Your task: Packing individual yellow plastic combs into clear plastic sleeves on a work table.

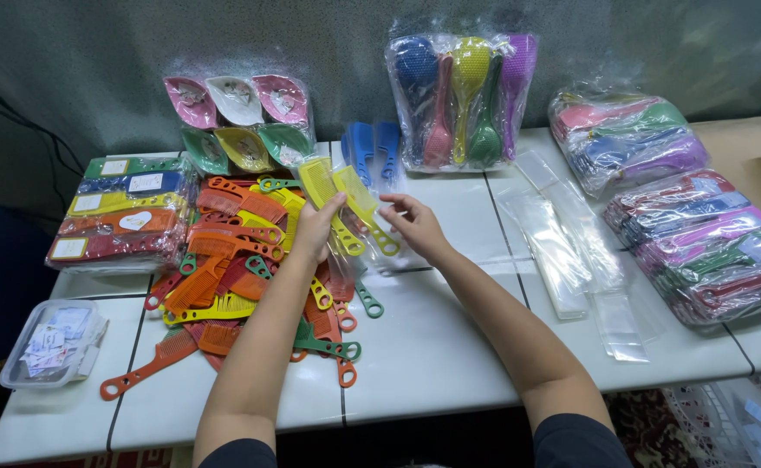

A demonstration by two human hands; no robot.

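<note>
My left hand (315,227) holds two yellow handled combs (343,201) upright above the table. My right hand (415,224) touches the right comb's handle with its fingertips. Below the hands lies a loose pile of orange, red, yellow and green combs (233,286). Several blue combs (370,147) lean against the wall behind the hands.
Packed combs in a stack (125,212) lie far left, a clear box of small cards (51,342) near left. Empty clear sleeves (571,251) lie right of centre; bagged combs (710,247) and brushes (458,100) sit right and back. Leaf-shaped combs (237,121) lean on the wall.
</note>
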